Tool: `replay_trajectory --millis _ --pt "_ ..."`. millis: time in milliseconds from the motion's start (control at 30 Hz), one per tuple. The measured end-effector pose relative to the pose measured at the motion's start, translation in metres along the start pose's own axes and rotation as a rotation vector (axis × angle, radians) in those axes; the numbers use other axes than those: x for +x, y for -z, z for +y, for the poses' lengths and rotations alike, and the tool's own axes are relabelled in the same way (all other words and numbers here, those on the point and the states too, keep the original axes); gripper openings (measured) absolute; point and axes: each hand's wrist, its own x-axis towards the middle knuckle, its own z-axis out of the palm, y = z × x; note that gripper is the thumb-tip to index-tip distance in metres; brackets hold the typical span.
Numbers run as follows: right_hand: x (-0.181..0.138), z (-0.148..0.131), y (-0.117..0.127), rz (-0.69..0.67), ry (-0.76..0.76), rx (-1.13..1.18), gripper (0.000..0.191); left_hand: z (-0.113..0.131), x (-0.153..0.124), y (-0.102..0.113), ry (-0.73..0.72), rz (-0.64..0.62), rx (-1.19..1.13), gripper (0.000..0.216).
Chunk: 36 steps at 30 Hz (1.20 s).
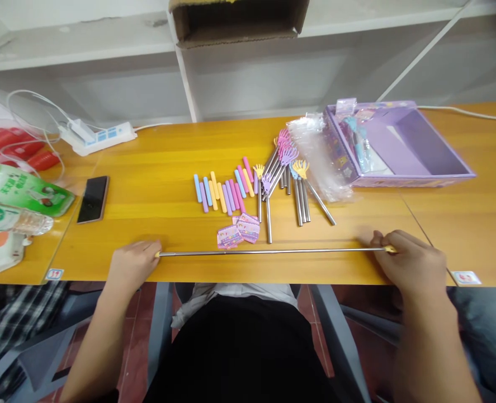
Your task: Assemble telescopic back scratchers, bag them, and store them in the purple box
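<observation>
A telescopic back scratcher (268, 252) is stretched out level above the table's front edge. My left hand (133, 266) is closed around its yellow end at the left. At the right, my right hand (411, 260) grips its other yellow end; most of that end is hidden by the fingers. Beyond the rod lie several coloured handle sleeves (226, 190) in pink, blue, yellow and purple. Beside them are more hand-shaped back scratchers (287, 157) with metal rods. Small printed purple cards (245, 228) lie in front of the sleeves.
A purple box (424, 173) with packaged items stands at the back right, clear plastic bags (315, 151) against it. At left are a phone (93, 198), a power strip (105, 137) and bottles (25, 190). A cardboard box (239, 25) sits on the shelf above.
</observation>
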Motion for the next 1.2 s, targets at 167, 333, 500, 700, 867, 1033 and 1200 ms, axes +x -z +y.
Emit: replay_trajectory --millis 167,333,500,700,867,1033,1200 --pt "-0.01 0.009 0.005 0.008 0.039 -0.014 0.039 0.01 -0.006 0.003 0.015 -0.092 -0.044 0.022" --pt "-0.021 0.013 0.011 0.01 0.065 -0.057 0.035 0.015 -0.008 0.006 0.058 -0.169 -0.046 0.02" --pt "-0.026 0.009 0.015 -0.039 0.106 -0.046 0.039 0.031 -0.005 0.013 0.04 -0.294 -0.091 0.018" --pt "-0.025 -0.056 0.011 -0.025 0.284 -0.002 0.036 0.082 0.014 0.027 0.069 -0.428 -0.153 0.02" --pt "-0.03 -0.14 0.008 -0.057 0.399 0.077 0.023 0.123 0.031 0.031 0.132 -0.422 -0.219 0.021" --pt "-0.038 -0.211 0.01 -0.12 0.406 0.121 0.016 0.161 0.054 0.032 0.154 -0.515 -0.352 0.018" --pt "-0.025 -0.245 0.01 -0.111 0.509 0.066 0.017 0.171 0.079 0.037 0.138 -0.568 -0.435 0.026"
